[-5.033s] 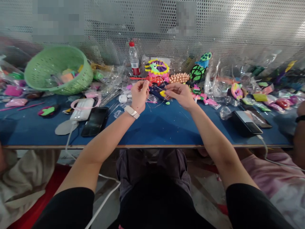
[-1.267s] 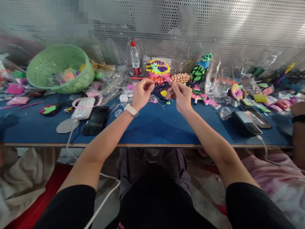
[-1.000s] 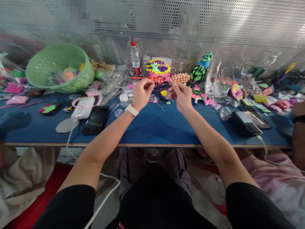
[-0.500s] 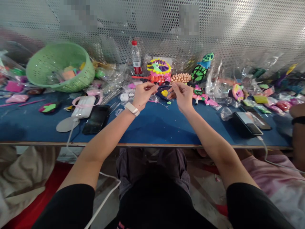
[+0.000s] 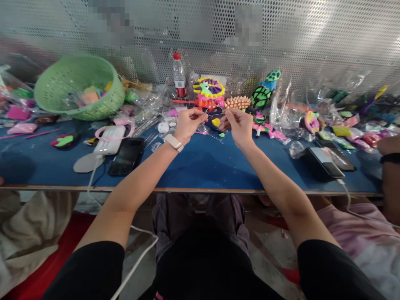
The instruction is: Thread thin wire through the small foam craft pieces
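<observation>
Over the far middle of the blue table top (image 5: 200, 166), the left hand (image 5: 187, 125) and right hand (image 5: 239, 125) each pinch an end of a thin, dark, stiff strand (image 5: 215, 113), fingertips clamped. Keeping it taut and level looks wise. Behind sit soft, bright foam figures (image 5: 208, 89) and crinkled clear bags (image 5: 146, 106).

A craft assembly workbench is indicated — likely a small toy or handicraft workshop. A blue-topped bench (image 5: 200, 166) is backed by a perforated metal screen (image 5: 312, 37). Behind the bench's middle, along the screen, finished foam figures (image 5: 208, 88) are lined up among clear plastic bags (image 5: 281, 104). At the bench's far left a green basket (image 5: 78, 85) of foam pieces is set — a neighbouring worker's arm (image 5: 389, 166) is seen at its right end.
</observation>
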